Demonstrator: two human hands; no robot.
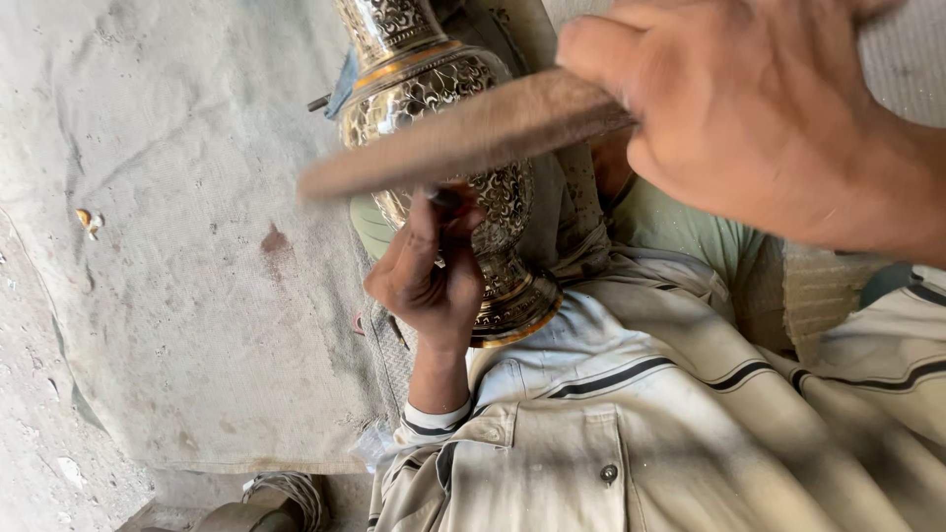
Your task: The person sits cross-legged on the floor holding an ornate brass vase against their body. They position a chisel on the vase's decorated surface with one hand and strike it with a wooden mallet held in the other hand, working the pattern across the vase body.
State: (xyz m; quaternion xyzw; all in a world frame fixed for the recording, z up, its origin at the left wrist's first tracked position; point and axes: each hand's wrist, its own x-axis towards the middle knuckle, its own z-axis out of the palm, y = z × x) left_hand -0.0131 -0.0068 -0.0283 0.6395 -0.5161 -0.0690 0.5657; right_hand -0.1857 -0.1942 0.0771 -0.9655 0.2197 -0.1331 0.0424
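Nearest the camera, the right hand (pixel 759 118) is seen large at the upper right, its fingers (pixel 601 54) wrapped tight around one end of a wooden mallet (pixel 463 133), which is blurred and slants down to the left across the view. Just beyond and below it, the left hand (pixel 429 271) is held with its fingers (pixel 419 227) pressed together, pinching a small dark punch tool (pixel 445 198) whose tip is set against the side of an engraved metal vase (pixel 443 148). The vase is laid on its side across the lap, its flared foot with a coppery rim resting against a striped beige shirt (pixel 631 414), its neck pointing toward the top edge. A patterned, silvery relief is shown over the body of the vase, with an orange band near the neck. A green cushion (pixel 680 232) is glimpsed beneath the vase. Farther off, a dusty grey cloth (pixel 177 246) is spread over the floor at the left, with a brownish stain on it.
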